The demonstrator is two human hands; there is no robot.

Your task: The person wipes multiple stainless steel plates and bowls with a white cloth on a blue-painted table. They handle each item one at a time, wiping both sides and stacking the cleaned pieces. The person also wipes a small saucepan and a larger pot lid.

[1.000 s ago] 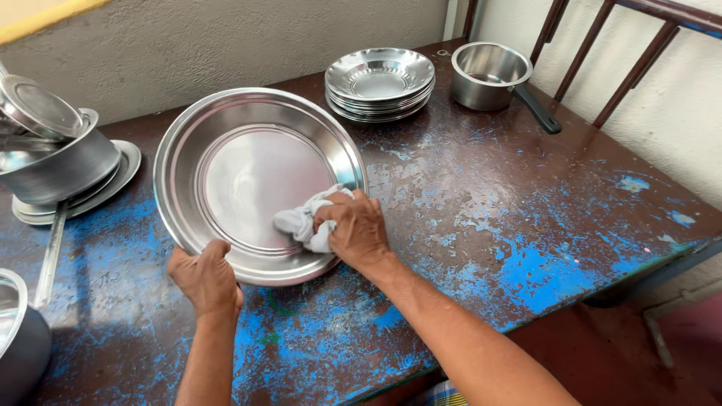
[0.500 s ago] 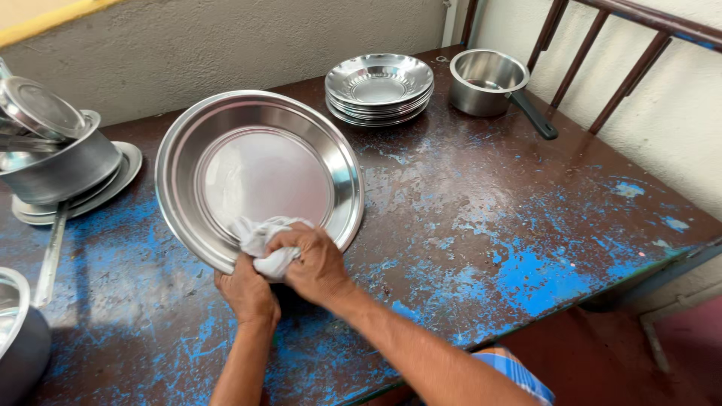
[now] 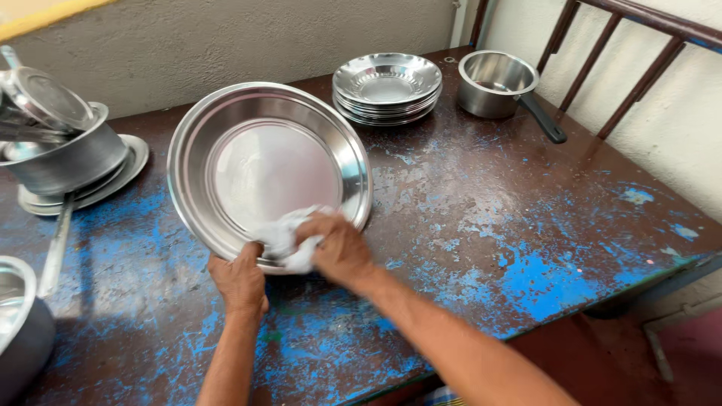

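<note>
You see a stack of steel bowls (image 3: 386,86) beside a handled saucepan (image 3: 498,81) at the back of your worn blue table (image 3: 541,248), with lidded pots (image 3: 60,146) far left.

Silver steel plate (image 3: 271,162), white cloth (image 3: 289,240), brown table (image 3: 526,225) (patchy blue paint).

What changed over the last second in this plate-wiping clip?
The right hand slid the white cloth from the big steel plate's right rim to its near rim, next to the left hand, which kept gripping that edge. Stacked bowls and saucepan stayed put.
</note>
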